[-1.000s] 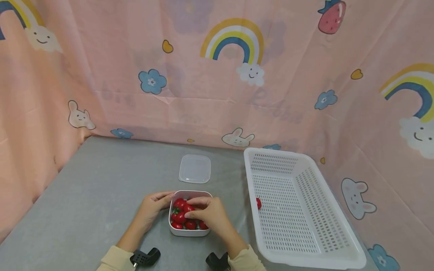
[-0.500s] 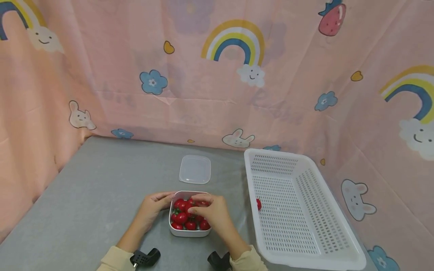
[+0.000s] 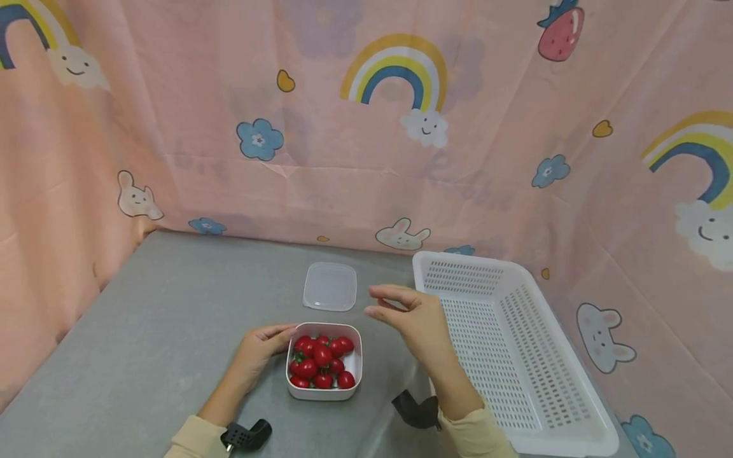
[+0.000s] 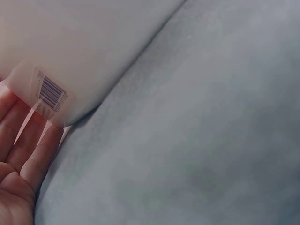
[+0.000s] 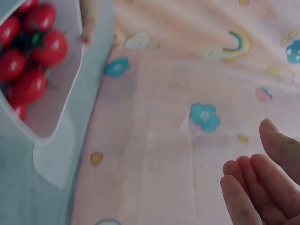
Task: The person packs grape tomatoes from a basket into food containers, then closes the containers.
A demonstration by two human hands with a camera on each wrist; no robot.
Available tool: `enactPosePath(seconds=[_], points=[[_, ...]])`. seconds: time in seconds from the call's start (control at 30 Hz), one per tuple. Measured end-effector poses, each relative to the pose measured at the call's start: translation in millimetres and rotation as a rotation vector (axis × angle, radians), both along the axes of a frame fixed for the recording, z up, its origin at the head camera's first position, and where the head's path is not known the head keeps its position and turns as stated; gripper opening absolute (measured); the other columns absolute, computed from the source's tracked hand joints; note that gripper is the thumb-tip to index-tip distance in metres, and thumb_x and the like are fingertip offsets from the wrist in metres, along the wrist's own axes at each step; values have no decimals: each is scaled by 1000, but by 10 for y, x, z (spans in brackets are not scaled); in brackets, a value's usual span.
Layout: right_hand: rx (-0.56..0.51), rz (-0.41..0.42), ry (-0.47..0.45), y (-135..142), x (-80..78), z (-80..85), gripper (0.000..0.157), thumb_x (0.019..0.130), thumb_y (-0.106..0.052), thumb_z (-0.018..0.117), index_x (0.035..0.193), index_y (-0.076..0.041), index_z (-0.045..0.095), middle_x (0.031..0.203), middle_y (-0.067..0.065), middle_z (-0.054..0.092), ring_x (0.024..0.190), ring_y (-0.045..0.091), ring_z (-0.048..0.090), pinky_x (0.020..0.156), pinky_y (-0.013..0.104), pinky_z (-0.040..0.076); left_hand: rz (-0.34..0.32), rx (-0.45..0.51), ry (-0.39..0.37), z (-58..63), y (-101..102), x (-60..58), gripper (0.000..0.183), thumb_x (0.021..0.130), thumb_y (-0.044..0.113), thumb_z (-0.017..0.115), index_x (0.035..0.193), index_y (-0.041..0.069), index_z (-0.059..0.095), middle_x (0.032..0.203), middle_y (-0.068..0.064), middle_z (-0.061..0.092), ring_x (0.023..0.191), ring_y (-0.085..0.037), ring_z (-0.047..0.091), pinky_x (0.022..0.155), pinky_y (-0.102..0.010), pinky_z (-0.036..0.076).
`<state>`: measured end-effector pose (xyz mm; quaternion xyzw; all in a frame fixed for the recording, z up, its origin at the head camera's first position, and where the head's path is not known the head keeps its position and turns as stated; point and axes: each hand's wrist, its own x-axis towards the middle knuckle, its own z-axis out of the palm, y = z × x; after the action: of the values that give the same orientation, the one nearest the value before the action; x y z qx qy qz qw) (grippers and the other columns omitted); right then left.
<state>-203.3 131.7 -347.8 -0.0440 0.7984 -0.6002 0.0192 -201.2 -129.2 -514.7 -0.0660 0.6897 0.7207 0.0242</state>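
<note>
My left hand [image 3: 260, 350] rests against the left side of a small white container [image 3: 323, 394], its fingertips at the rim. In the left wrist view, fairly straight fingers [image 4: 35, 145] touch the container's wall beside a barcode label [image 4: 52, 91]. Several red cherry tomatoes [image 3: 322, 356] with green stems lie inside the container; a gap shows at its right side. My right hand [image 3: 420, 321] is raised between the container and a white perforated basket [image 3: 487, 356], thumb and fingers apart and holding nothing. Its forearm covers part of the basket's left side.
A translucent square lid [image 3: 329, 286] lies flat on the grey table [image 3: 189, 331], behind the container. The long basket takes up the table's right side. A pink patterned cloth [image 3: 321, 184] hangs behind and around the table.
My right hand has left the tomatoes and moved up and right toward the basket. A red tomato seen earlier at the basket's left side is now hidden. My left hand stays put.
</note>
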Motion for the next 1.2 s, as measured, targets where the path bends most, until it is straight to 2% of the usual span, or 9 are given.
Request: enactPosePath(seconds=[0.17, 0.23, 0.4, 0.57, 0.73, 0.9, 1.2], points=[[135, -53, -44, 367, -147, 22, 36, 81, -28, 83, 114, -15, 76, 118, 2, 74, 123, 17, 61, 105, 41, 48, 5, -4, -8, -4, 6, 2, 34, 93, 15, 69, 116, -10, 68, 106, -8, 77, 85, -3, 71, 80, -20, 56], [168, -64, -59, 522, -204, 5, 41, 82, -33, 82, 118, -15, 75, 121, 3, 73, 128, 17, 57, 108, 43, 45, 3, -1, -7, -5, 10, 0, 34, 93, 15, 69, 116, -10, 68, 105, -7, 77, 85, -4, 71, 80, -20, 56], [213, -72, -90, 850, -340, -79, 49, 85, -38, 78, 126, -10, 70, 130, 8, 68, 130, 23, 56, 109, 45, 44, 2, 7, 0, -2, 7, -1, 34, 93, 14, 69, 116, -11, 67, 106, -8, 76, 86, -3, 70, 80, -20, 56], [285, -67, -85, 1096, -469, -262, 50, 88, -38, 75, 127, -7, 68, 130, 11, 68, 129, 28, 56, 109, 50, 43, 6, 3, -5, 9, 7, 0, 34, 93, 15, 69, 117, -10, 68, 106, -9, 76, 86, -2, 70, 80, -20, 56], [379, -37, -89, 1251, -564, -437, 41, 90, -32, 74, 120, -5, 72, 123, 13, 71, 124, 34, 60, 106, 55, 44, 1, 6, -8, 5, 10, -8, 35, 93, 15, 69, 117, -10, 68, 107, -10, 76, 86, -3, 70, 80, -21, 56], [391, -11, -144, 1352, -657, -610, 41, 88, -33, 76, 118, -5, 73, 122, 13, 71, 123, 35, 60, 104, 55, 45, -4, 8, -2, -2, 5, -4, 34, 93, 14, 68, 117, -11, 67, 103, -3, 77, 86, -3, 70, 80, -20, 56], [412, 38, -211, 1458, -767, -843, 41, 89, -28, 75, 120, -2, 71, 122, 16, 71, 121, 35, 61, 101, 52, 49, -20, -1, 29, -17, -11, 9, 36, 94, 16, 68, 118, -11, 67, 104, -1, 77, 87, -1, 70, 80, -20, 56]])
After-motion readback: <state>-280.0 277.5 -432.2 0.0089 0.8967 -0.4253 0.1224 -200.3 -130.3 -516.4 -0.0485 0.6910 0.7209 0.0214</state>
